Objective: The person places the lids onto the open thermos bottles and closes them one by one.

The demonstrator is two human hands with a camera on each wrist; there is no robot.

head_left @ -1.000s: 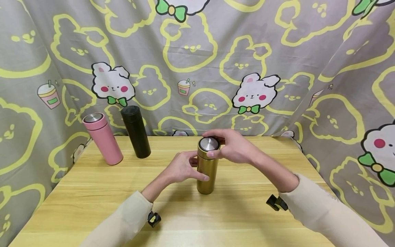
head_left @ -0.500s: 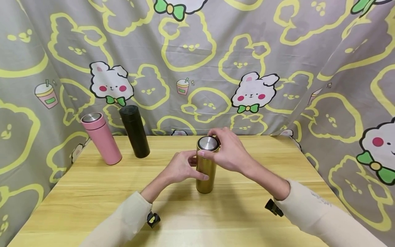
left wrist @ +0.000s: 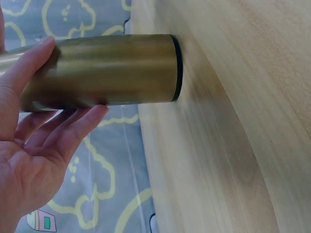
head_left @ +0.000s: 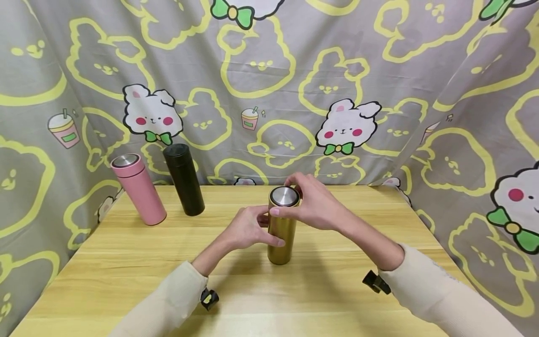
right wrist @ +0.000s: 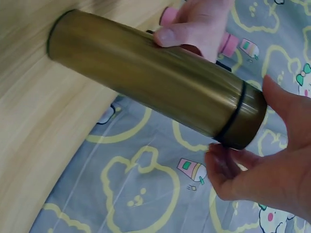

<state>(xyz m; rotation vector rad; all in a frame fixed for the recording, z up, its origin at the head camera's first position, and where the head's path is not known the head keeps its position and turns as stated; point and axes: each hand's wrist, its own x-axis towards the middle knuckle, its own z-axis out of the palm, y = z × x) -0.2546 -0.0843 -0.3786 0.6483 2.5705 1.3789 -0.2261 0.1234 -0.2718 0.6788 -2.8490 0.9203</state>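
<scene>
A gold thermos flask [head_left: 280,252] stands upright on the table, right of centre in the head view. Its lid [head_left: 284,196] has a silver disc on top and sits on the body, with a dark seam below it in the right wrist view. My left hand [head_left: 248,228] holds the body from the left, thumb across the front and fingers behind. At the top, my right hand [head_left: 317,203] grips the lid between thumb and fingers. The left wrist view shows the flask's dark base rim [left wrist: 178,68] at the tabletop.
A pink thermos flask [head_left: 141,192] and a black thermos flask [head_left: 185,180] stand upright at the back left of the wooden table [head_left: 139,271]. A patterned grey curtain [head_left: 269,154] hangs behind and beside the table. Small black devices [head_left: 209,298] are strapped at both wrists.
My right thumb has slid left around the front of the lid as the right hand turned and its forearm shifted. The left hand and the flask keep their place.
</scene>
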